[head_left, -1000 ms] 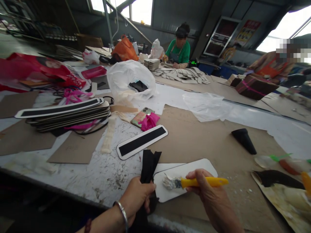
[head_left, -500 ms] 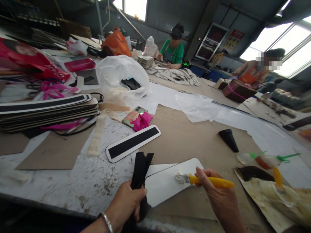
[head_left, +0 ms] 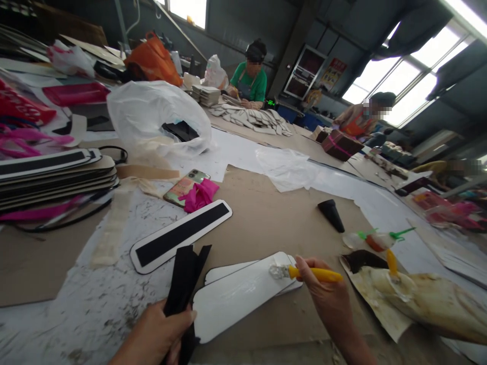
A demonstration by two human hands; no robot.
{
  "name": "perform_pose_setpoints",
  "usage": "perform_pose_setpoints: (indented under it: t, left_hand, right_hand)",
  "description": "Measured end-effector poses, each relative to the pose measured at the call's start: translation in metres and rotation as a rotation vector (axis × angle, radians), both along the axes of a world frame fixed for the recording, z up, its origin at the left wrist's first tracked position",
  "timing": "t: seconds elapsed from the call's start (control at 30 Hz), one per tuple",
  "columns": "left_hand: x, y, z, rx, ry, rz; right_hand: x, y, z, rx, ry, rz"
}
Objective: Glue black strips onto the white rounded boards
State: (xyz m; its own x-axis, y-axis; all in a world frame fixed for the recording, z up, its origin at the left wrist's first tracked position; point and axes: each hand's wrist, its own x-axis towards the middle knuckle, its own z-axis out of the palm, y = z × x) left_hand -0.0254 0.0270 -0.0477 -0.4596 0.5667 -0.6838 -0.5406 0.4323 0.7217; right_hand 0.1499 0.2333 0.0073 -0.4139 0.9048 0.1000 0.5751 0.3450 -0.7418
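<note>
My left hand (head_left: 167, 327) is closed around a bundle of black strips (head_left: 182, 279), its thumb by the near left edge of a white rounded panel (head_left: 236, 299). Wet, shiny streaks show on that panel. My right hand (head_left: 329, 291) grips a brush (head_left: 315, 274) by its yellow handle, and the pale-coated bristles rest on the panel's far right end. Beneath lie more white panels (head_left: 228, 271), partly covered. Behind the strips, a white rounded piece with a black strip along its middle (head_left: 182, 235) lies flat on the table.
Stacked finished-looking pieces (head_left: 57, 177) lie at left, near a white plastic bag (head_left: 152, 111). A phone (head_left: 178, 190) sits under pink cloth (head_left: 201, 195). At right are a black cone (head_left: 331, 215), small bottles (head_left: 376, 241) and a glue-crusted container (head_left: 437, 299). Two co-workers (head_left: 251, 81) (head_left: 353, 119) work beyond.
The view has swung to the right, so things appear farther left. The brush has slid along the panel toward its far right end. Both hands keep their hold.
</note>
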Motion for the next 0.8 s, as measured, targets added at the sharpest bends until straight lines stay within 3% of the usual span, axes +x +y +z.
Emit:
perform_pose_setpoints:
  t: [0.23,0.5,0.67,0.8]
  left_hand:
    - [-0.004,0.0,-0.003,-0.012,0.003,-0.028]
    - [-0.001,0.0,-0.008,0.008,0.053,-0.014]
    - [-0.002,0.001,-0.005,0.053,0.041,-0.006]
    - [-0.009,-0.005,0.015,0.069,0.113,0.025]
  right_hand:
    - [0.014,0.014,0.001,0.225,-0.043,0.061]
    - [0.013,0.012,0.007,0.467,-0.012,0.169]
    - [0.016,0.004,0.022,0.466,-0.062,0.153]
    - [0.016,-0.002,0.037,0.345,-0.116,0.039]
